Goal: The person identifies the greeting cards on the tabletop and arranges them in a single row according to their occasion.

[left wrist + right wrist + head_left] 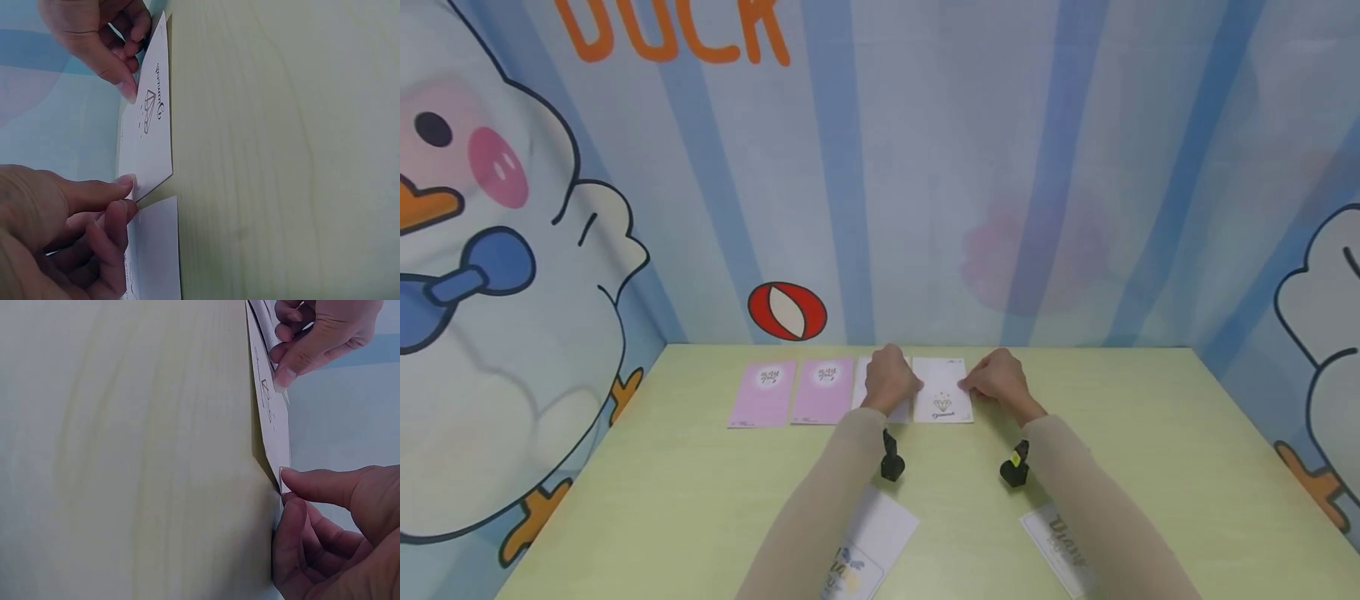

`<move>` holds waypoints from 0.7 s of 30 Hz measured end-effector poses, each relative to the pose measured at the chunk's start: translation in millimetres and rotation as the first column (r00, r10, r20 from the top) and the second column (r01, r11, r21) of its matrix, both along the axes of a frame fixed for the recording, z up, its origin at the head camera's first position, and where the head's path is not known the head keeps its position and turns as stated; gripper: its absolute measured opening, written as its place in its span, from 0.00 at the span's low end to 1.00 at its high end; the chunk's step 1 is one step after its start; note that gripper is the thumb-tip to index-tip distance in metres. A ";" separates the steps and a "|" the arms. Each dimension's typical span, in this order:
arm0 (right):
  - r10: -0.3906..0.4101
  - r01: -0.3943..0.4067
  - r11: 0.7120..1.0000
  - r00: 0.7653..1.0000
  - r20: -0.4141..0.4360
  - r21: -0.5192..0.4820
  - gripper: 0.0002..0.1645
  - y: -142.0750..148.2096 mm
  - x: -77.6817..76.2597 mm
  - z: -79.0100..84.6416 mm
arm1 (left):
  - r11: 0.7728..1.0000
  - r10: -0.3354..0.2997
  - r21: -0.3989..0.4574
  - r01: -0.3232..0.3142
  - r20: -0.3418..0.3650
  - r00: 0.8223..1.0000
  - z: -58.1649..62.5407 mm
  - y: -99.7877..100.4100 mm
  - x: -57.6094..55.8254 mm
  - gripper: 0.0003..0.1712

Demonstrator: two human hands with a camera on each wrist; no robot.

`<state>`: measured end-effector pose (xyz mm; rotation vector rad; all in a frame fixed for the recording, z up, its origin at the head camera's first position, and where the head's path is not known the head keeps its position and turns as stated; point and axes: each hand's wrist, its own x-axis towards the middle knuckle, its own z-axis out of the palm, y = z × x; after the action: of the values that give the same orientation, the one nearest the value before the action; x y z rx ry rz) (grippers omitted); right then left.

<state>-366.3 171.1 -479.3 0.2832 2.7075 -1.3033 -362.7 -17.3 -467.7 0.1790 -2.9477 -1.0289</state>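
A white card (pixel 943 390) printed with a small diamond lies at the right end of a row near the table's back edge. My left hand (pixel 891 382) pinches its left edge between thumb and fingers, and my right hand (pixel 1000 383) pinches its right edge. In the left wrist view the card (pixel 150 119) shows its diamond print, with the left thumb (pixel 124 181) on top. The right wrist view shows the near edge of the card (pixel 267 406) slightly raised, a shadow under it. Another white card (pixel 859 385) is partly hidden behind my left hand.
Two pink cards (pixel 762 395) with a white round patch form the left part of the row. Nearer me, a white card (pixel 880 533) lies under my left forearm and another printed card (pixel 1054 542) under my right forearm. A patterned cloth backdrop (pixel 917 167) rises behind the table.
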 end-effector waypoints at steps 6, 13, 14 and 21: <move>0.017 -0.017 1.000 0.999 -0.040 0.001 0.12 0.4 2.7 0.4 | 0.999 -0.052 0.005 0.052 -0.035 0.998 -1.4 -4.9 -0.4 0.11; 0.069 -0.067 0.997 0.994 -0.089 0.027 0.14 -2.5 14.7 14.4 | 0.979 -0.203 -0.023 0.202 -0.096 0.974 12.2 -15.7 0.9 0.07; 0.077 -0.075 0.997 0.993 -0.094 0.026 0.14 -3.4 17.1 17.6 | 0.975 -0.222 -0.039 0.219 -0.096 0.970 15.6 -17.2 1.8 0.07; 0.128 -0.122 0.991 0.982 -0.137 0.053 0.15 -10.5 35.5 35.1 | 0.920 -0.384 -0.144 0.365 -0.129 0.914 38.4 -30.3 16.1 0.08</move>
<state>-330.8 160.7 -444.2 0.0255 2.8196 -1.2752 -346.6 -47.6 -429.3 -0.4677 -2.9465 -0.8442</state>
